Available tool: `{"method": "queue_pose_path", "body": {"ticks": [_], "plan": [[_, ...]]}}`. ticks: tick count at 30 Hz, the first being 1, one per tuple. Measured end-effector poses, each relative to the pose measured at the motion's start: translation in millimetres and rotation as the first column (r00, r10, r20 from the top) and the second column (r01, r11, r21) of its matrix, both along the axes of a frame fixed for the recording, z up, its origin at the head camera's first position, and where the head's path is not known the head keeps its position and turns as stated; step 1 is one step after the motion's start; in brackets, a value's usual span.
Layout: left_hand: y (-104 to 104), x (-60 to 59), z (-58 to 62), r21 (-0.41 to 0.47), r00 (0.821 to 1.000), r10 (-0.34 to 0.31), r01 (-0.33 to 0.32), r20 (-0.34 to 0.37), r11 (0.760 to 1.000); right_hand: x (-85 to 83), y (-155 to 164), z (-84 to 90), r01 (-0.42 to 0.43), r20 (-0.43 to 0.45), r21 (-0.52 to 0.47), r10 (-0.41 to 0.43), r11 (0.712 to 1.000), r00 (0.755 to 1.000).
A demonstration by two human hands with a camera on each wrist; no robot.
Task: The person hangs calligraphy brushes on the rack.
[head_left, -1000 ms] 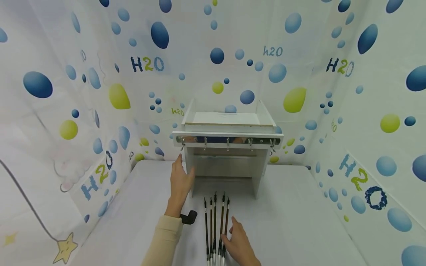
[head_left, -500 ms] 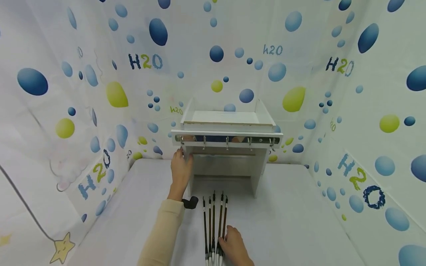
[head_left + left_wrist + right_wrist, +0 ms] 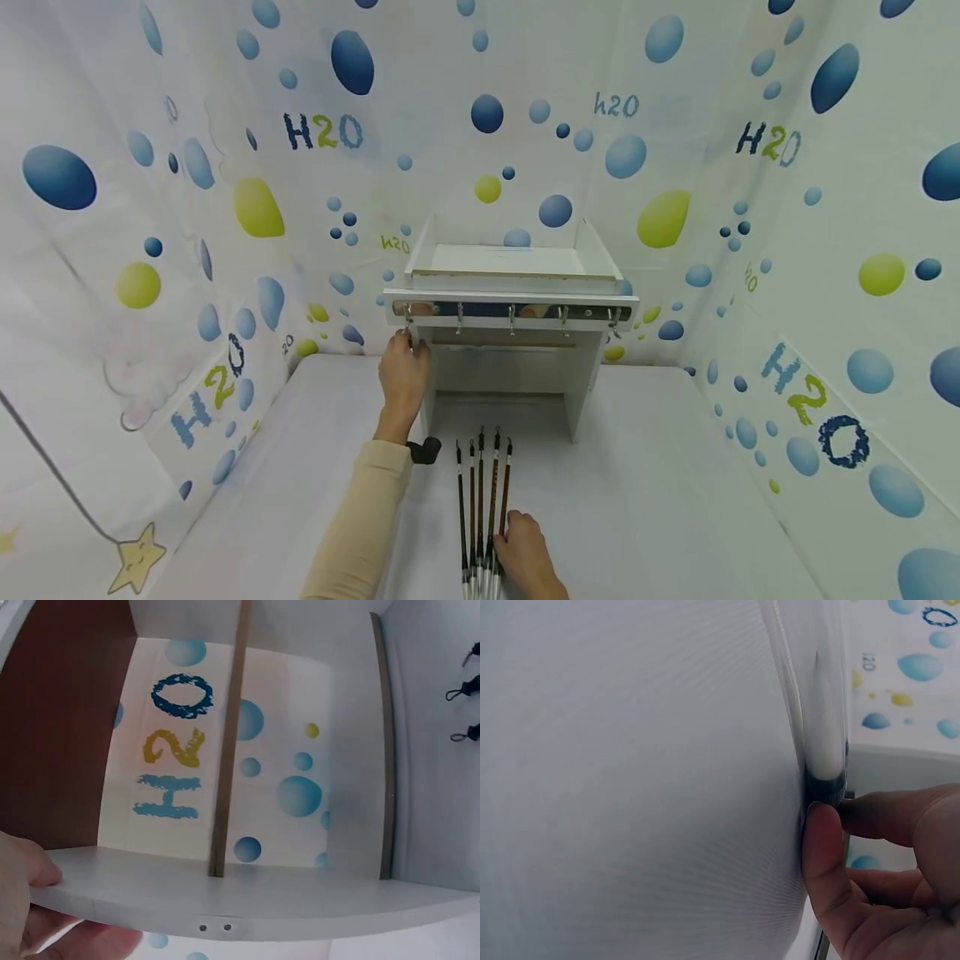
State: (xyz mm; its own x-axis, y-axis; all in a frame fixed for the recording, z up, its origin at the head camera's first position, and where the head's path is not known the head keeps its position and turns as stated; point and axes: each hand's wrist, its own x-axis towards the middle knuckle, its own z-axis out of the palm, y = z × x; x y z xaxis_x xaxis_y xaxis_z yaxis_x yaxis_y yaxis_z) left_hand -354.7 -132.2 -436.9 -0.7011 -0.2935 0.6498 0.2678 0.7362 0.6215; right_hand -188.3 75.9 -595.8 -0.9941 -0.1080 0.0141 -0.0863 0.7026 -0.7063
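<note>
We steadied the rack (image 3: 510,300) with our left hand (image 3: 403,377) gripping its left upright; below it, our right hand (image 3: 525,557) pinched one brush (image 3: 501,500), best lifted straight by its ferrule.

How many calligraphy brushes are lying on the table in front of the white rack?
5. The brushes lie side by side on the table in front of the white rack, tips toward it; the right hand rests on the rightmost ones, none visibly hidden.

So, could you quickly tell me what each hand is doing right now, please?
Left hand: gripping the front left edge of the white rack.
Right hand: pinching a brush on the table.
</note>
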Motion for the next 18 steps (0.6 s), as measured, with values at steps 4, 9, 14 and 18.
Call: {"method": "queue_pose_path", "body": {"ticks": [4,9,14,18], "plan": [[-0.3,-1.1,-0.9,-0.009,1.0,0.008,-0.008,-0.03,1.0,-1.3,-0.8,0.6,0.0,-0.007,0.005,0.0,1.0,1.0],[-0.5,-1.4,-0.7,-0.007,0.999,0.011,-0.011,-0.042,1.0,-2.4,-3.3,-0.4,0.014,-0.025,0.006,-0.014,1.0,1.0],[-0.7,-0.9,-0.4,-0.009,1.0,0.008,-0.008,-0.024,1.0,-2.1,-5.0,-1.1,0.026,-0.016,-0.024,-0.026,0.999,1.0],[-1.0,0.2,0.3,-0.011,1.0,0.007,-0.007,-0.01,1.0,-1.7,-4.1,0.8,0.049,0.039,-0.076,-0.046,0.996,0.998]]}}
